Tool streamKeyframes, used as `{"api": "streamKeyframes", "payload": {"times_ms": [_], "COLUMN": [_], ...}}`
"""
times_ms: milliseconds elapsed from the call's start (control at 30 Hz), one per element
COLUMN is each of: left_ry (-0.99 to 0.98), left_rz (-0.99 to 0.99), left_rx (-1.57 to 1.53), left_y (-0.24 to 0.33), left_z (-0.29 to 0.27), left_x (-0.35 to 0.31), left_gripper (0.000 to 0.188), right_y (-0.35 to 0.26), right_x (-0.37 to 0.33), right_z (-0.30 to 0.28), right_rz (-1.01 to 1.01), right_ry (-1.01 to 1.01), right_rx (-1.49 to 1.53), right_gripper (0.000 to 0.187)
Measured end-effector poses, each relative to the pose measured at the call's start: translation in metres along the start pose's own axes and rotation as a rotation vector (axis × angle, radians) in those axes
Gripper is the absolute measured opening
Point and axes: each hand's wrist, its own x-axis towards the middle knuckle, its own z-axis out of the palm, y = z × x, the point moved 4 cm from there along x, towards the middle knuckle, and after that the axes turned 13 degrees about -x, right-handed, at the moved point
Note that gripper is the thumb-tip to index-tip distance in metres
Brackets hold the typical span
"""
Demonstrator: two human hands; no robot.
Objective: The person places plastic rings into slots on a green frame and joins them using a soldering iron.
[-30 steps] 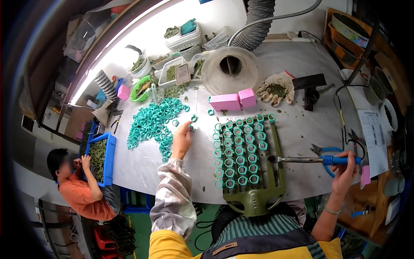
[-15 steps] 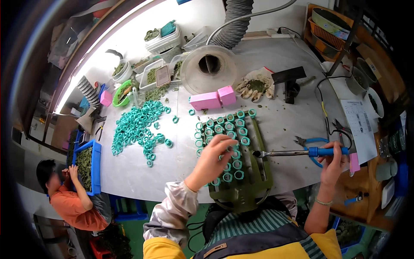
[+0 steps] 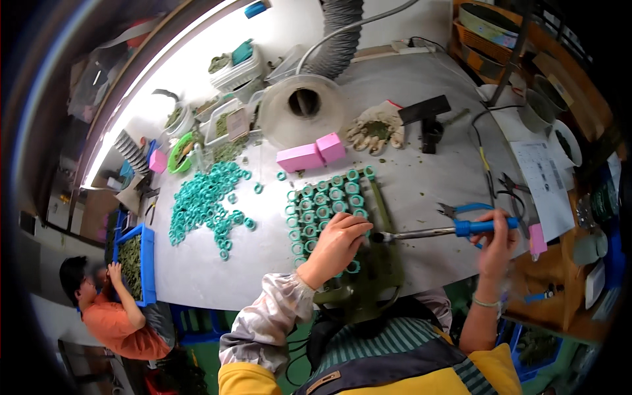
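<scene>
My right hand (image 3: 497,245) grips the blue handle of a soldering iron (image 3: 428,232), its metal shaft pointing left. The dark tip hovers at the right side of an olive-green rack (image 3: 359,296). Rows of teal rings (image 3: 322,212) sit on this rack, their centres greyish. Above the rings, my left hand (image 3: 337,247) has its fingers drawn together close to the iron's tip. Whatever they pinch, if anything, is hidden. The left hand covers part of the rows. Left of the rack, a heap of loose teal rings (image 3: 204,201) lies on the grey table.
Behind the rack are two pink blocks (image 3: 299,158), a clear funnel-shaped hood (image 3: 270,118) and a soiled glove (image 3: 378,131). Blue-handled pliers (image 3: 461,208) lie beyond the iron. At left, a co-worker (image 3: 122,329) handles contents of a blue crate (image 3: 149,263).
My left hand has moved slightly right and down, closer to the iron's tip, its fingers drawn tighter. The iron has shifted left, partly with the whole view. The co-worker's hands stay by the crate.
</scene>
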Motion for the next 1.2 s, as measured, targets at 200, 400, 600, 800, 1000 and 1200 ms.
{"api": "streamKeyframes", "payload": {"times_ms": [200, 400, 600, 800, 1000, 1200], "left_ry": [0.246, 0.805, 0.645, 0.548, 0.578, 0.274], "left_rz": [0.001, -0.861, -0.847, -0.721, -0.589, -0.591], "left_rx": [-0.247, 0.874, -0.214, -0.057, 0.434, 0.511], "left_y": [-0.036, -0.207, -0.212, -0.196, -0.211, -0.207], "left_z": [-0.054, -0.196, -0.17, -0.162, -0.194, -0.176], "left_x": [-0.013, -0.221, -0.198, -0.157, -0.13, -0.123], "left_gripper": [0.036, 0.029, 0.029, 0.021, 0.013, 0.015], "right_y": [0.009, 0.003, -0.003, -0.015, -0.021, -0.02], "right_x": [0.008, 0.009, 0.008, 0.008, 0.007, 0.006], "right_z": [-0.038, -0.024, -0.021, -0.011, -0.013, -0.017], "right_rz": [0.064, 0.065, 0.07, 0.061, 0.038, 0.041], "right_ry": [0.089, 0.064, 0.094, 0.11, 0.107, 0.107], "right_rx": [0.032, 0.017, -0.044, -0.038, -0.054, -0.041], "right_gripper": [0.028, 0.029, 0.032, 0.033, 0.034, 0.034]}}
